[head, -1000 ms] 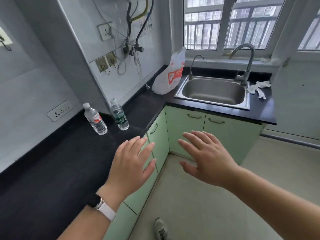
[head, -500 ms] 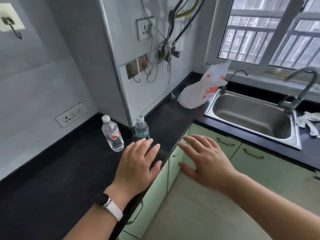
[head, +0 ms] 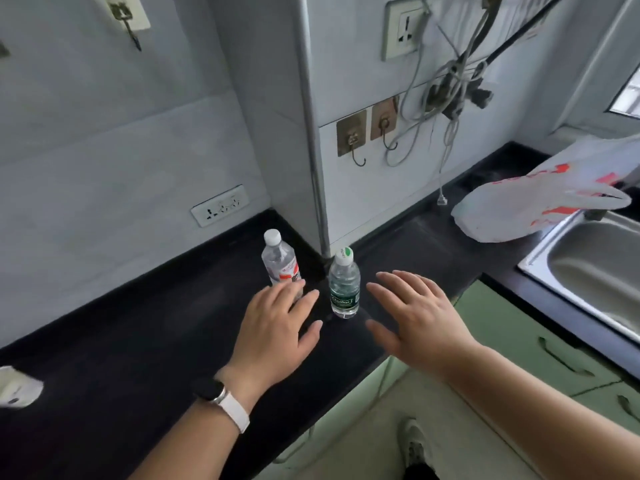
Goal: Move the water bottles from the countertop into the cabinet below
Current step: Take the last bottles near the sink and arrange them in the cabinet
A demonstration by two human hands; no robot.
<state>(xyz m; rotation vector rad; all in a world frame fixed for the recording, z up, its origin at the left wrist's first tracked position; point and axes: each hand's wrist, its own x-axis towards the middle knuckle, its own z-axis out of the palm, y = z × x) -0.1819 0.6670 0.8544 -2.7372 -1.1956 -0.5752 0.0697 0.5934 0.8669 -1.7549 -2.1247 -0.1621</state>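
Observation:
Two small water bottles stand upright on the black countertop near the wall corner. The red-labelled bottle has a white cap; my left hand, open with fingers spread, hovers just in front of it and covers its base. To its right stands the green-labelled bottle with a green-and-white cap. My right hand is open, a short way right of that bottle, not touching it. The light green cabinet doors below the counter are shut.
A white and red plastic bag lies on the counter beside the steel sink. Cables hang from the wall above the counter. A white object sits at the far left counter edge. My shoe shows on the floor.
Both hands have moved forward over the counter, close to the two bottles. The view has come closer and turned left, so the window and most of the sink are out of frame.

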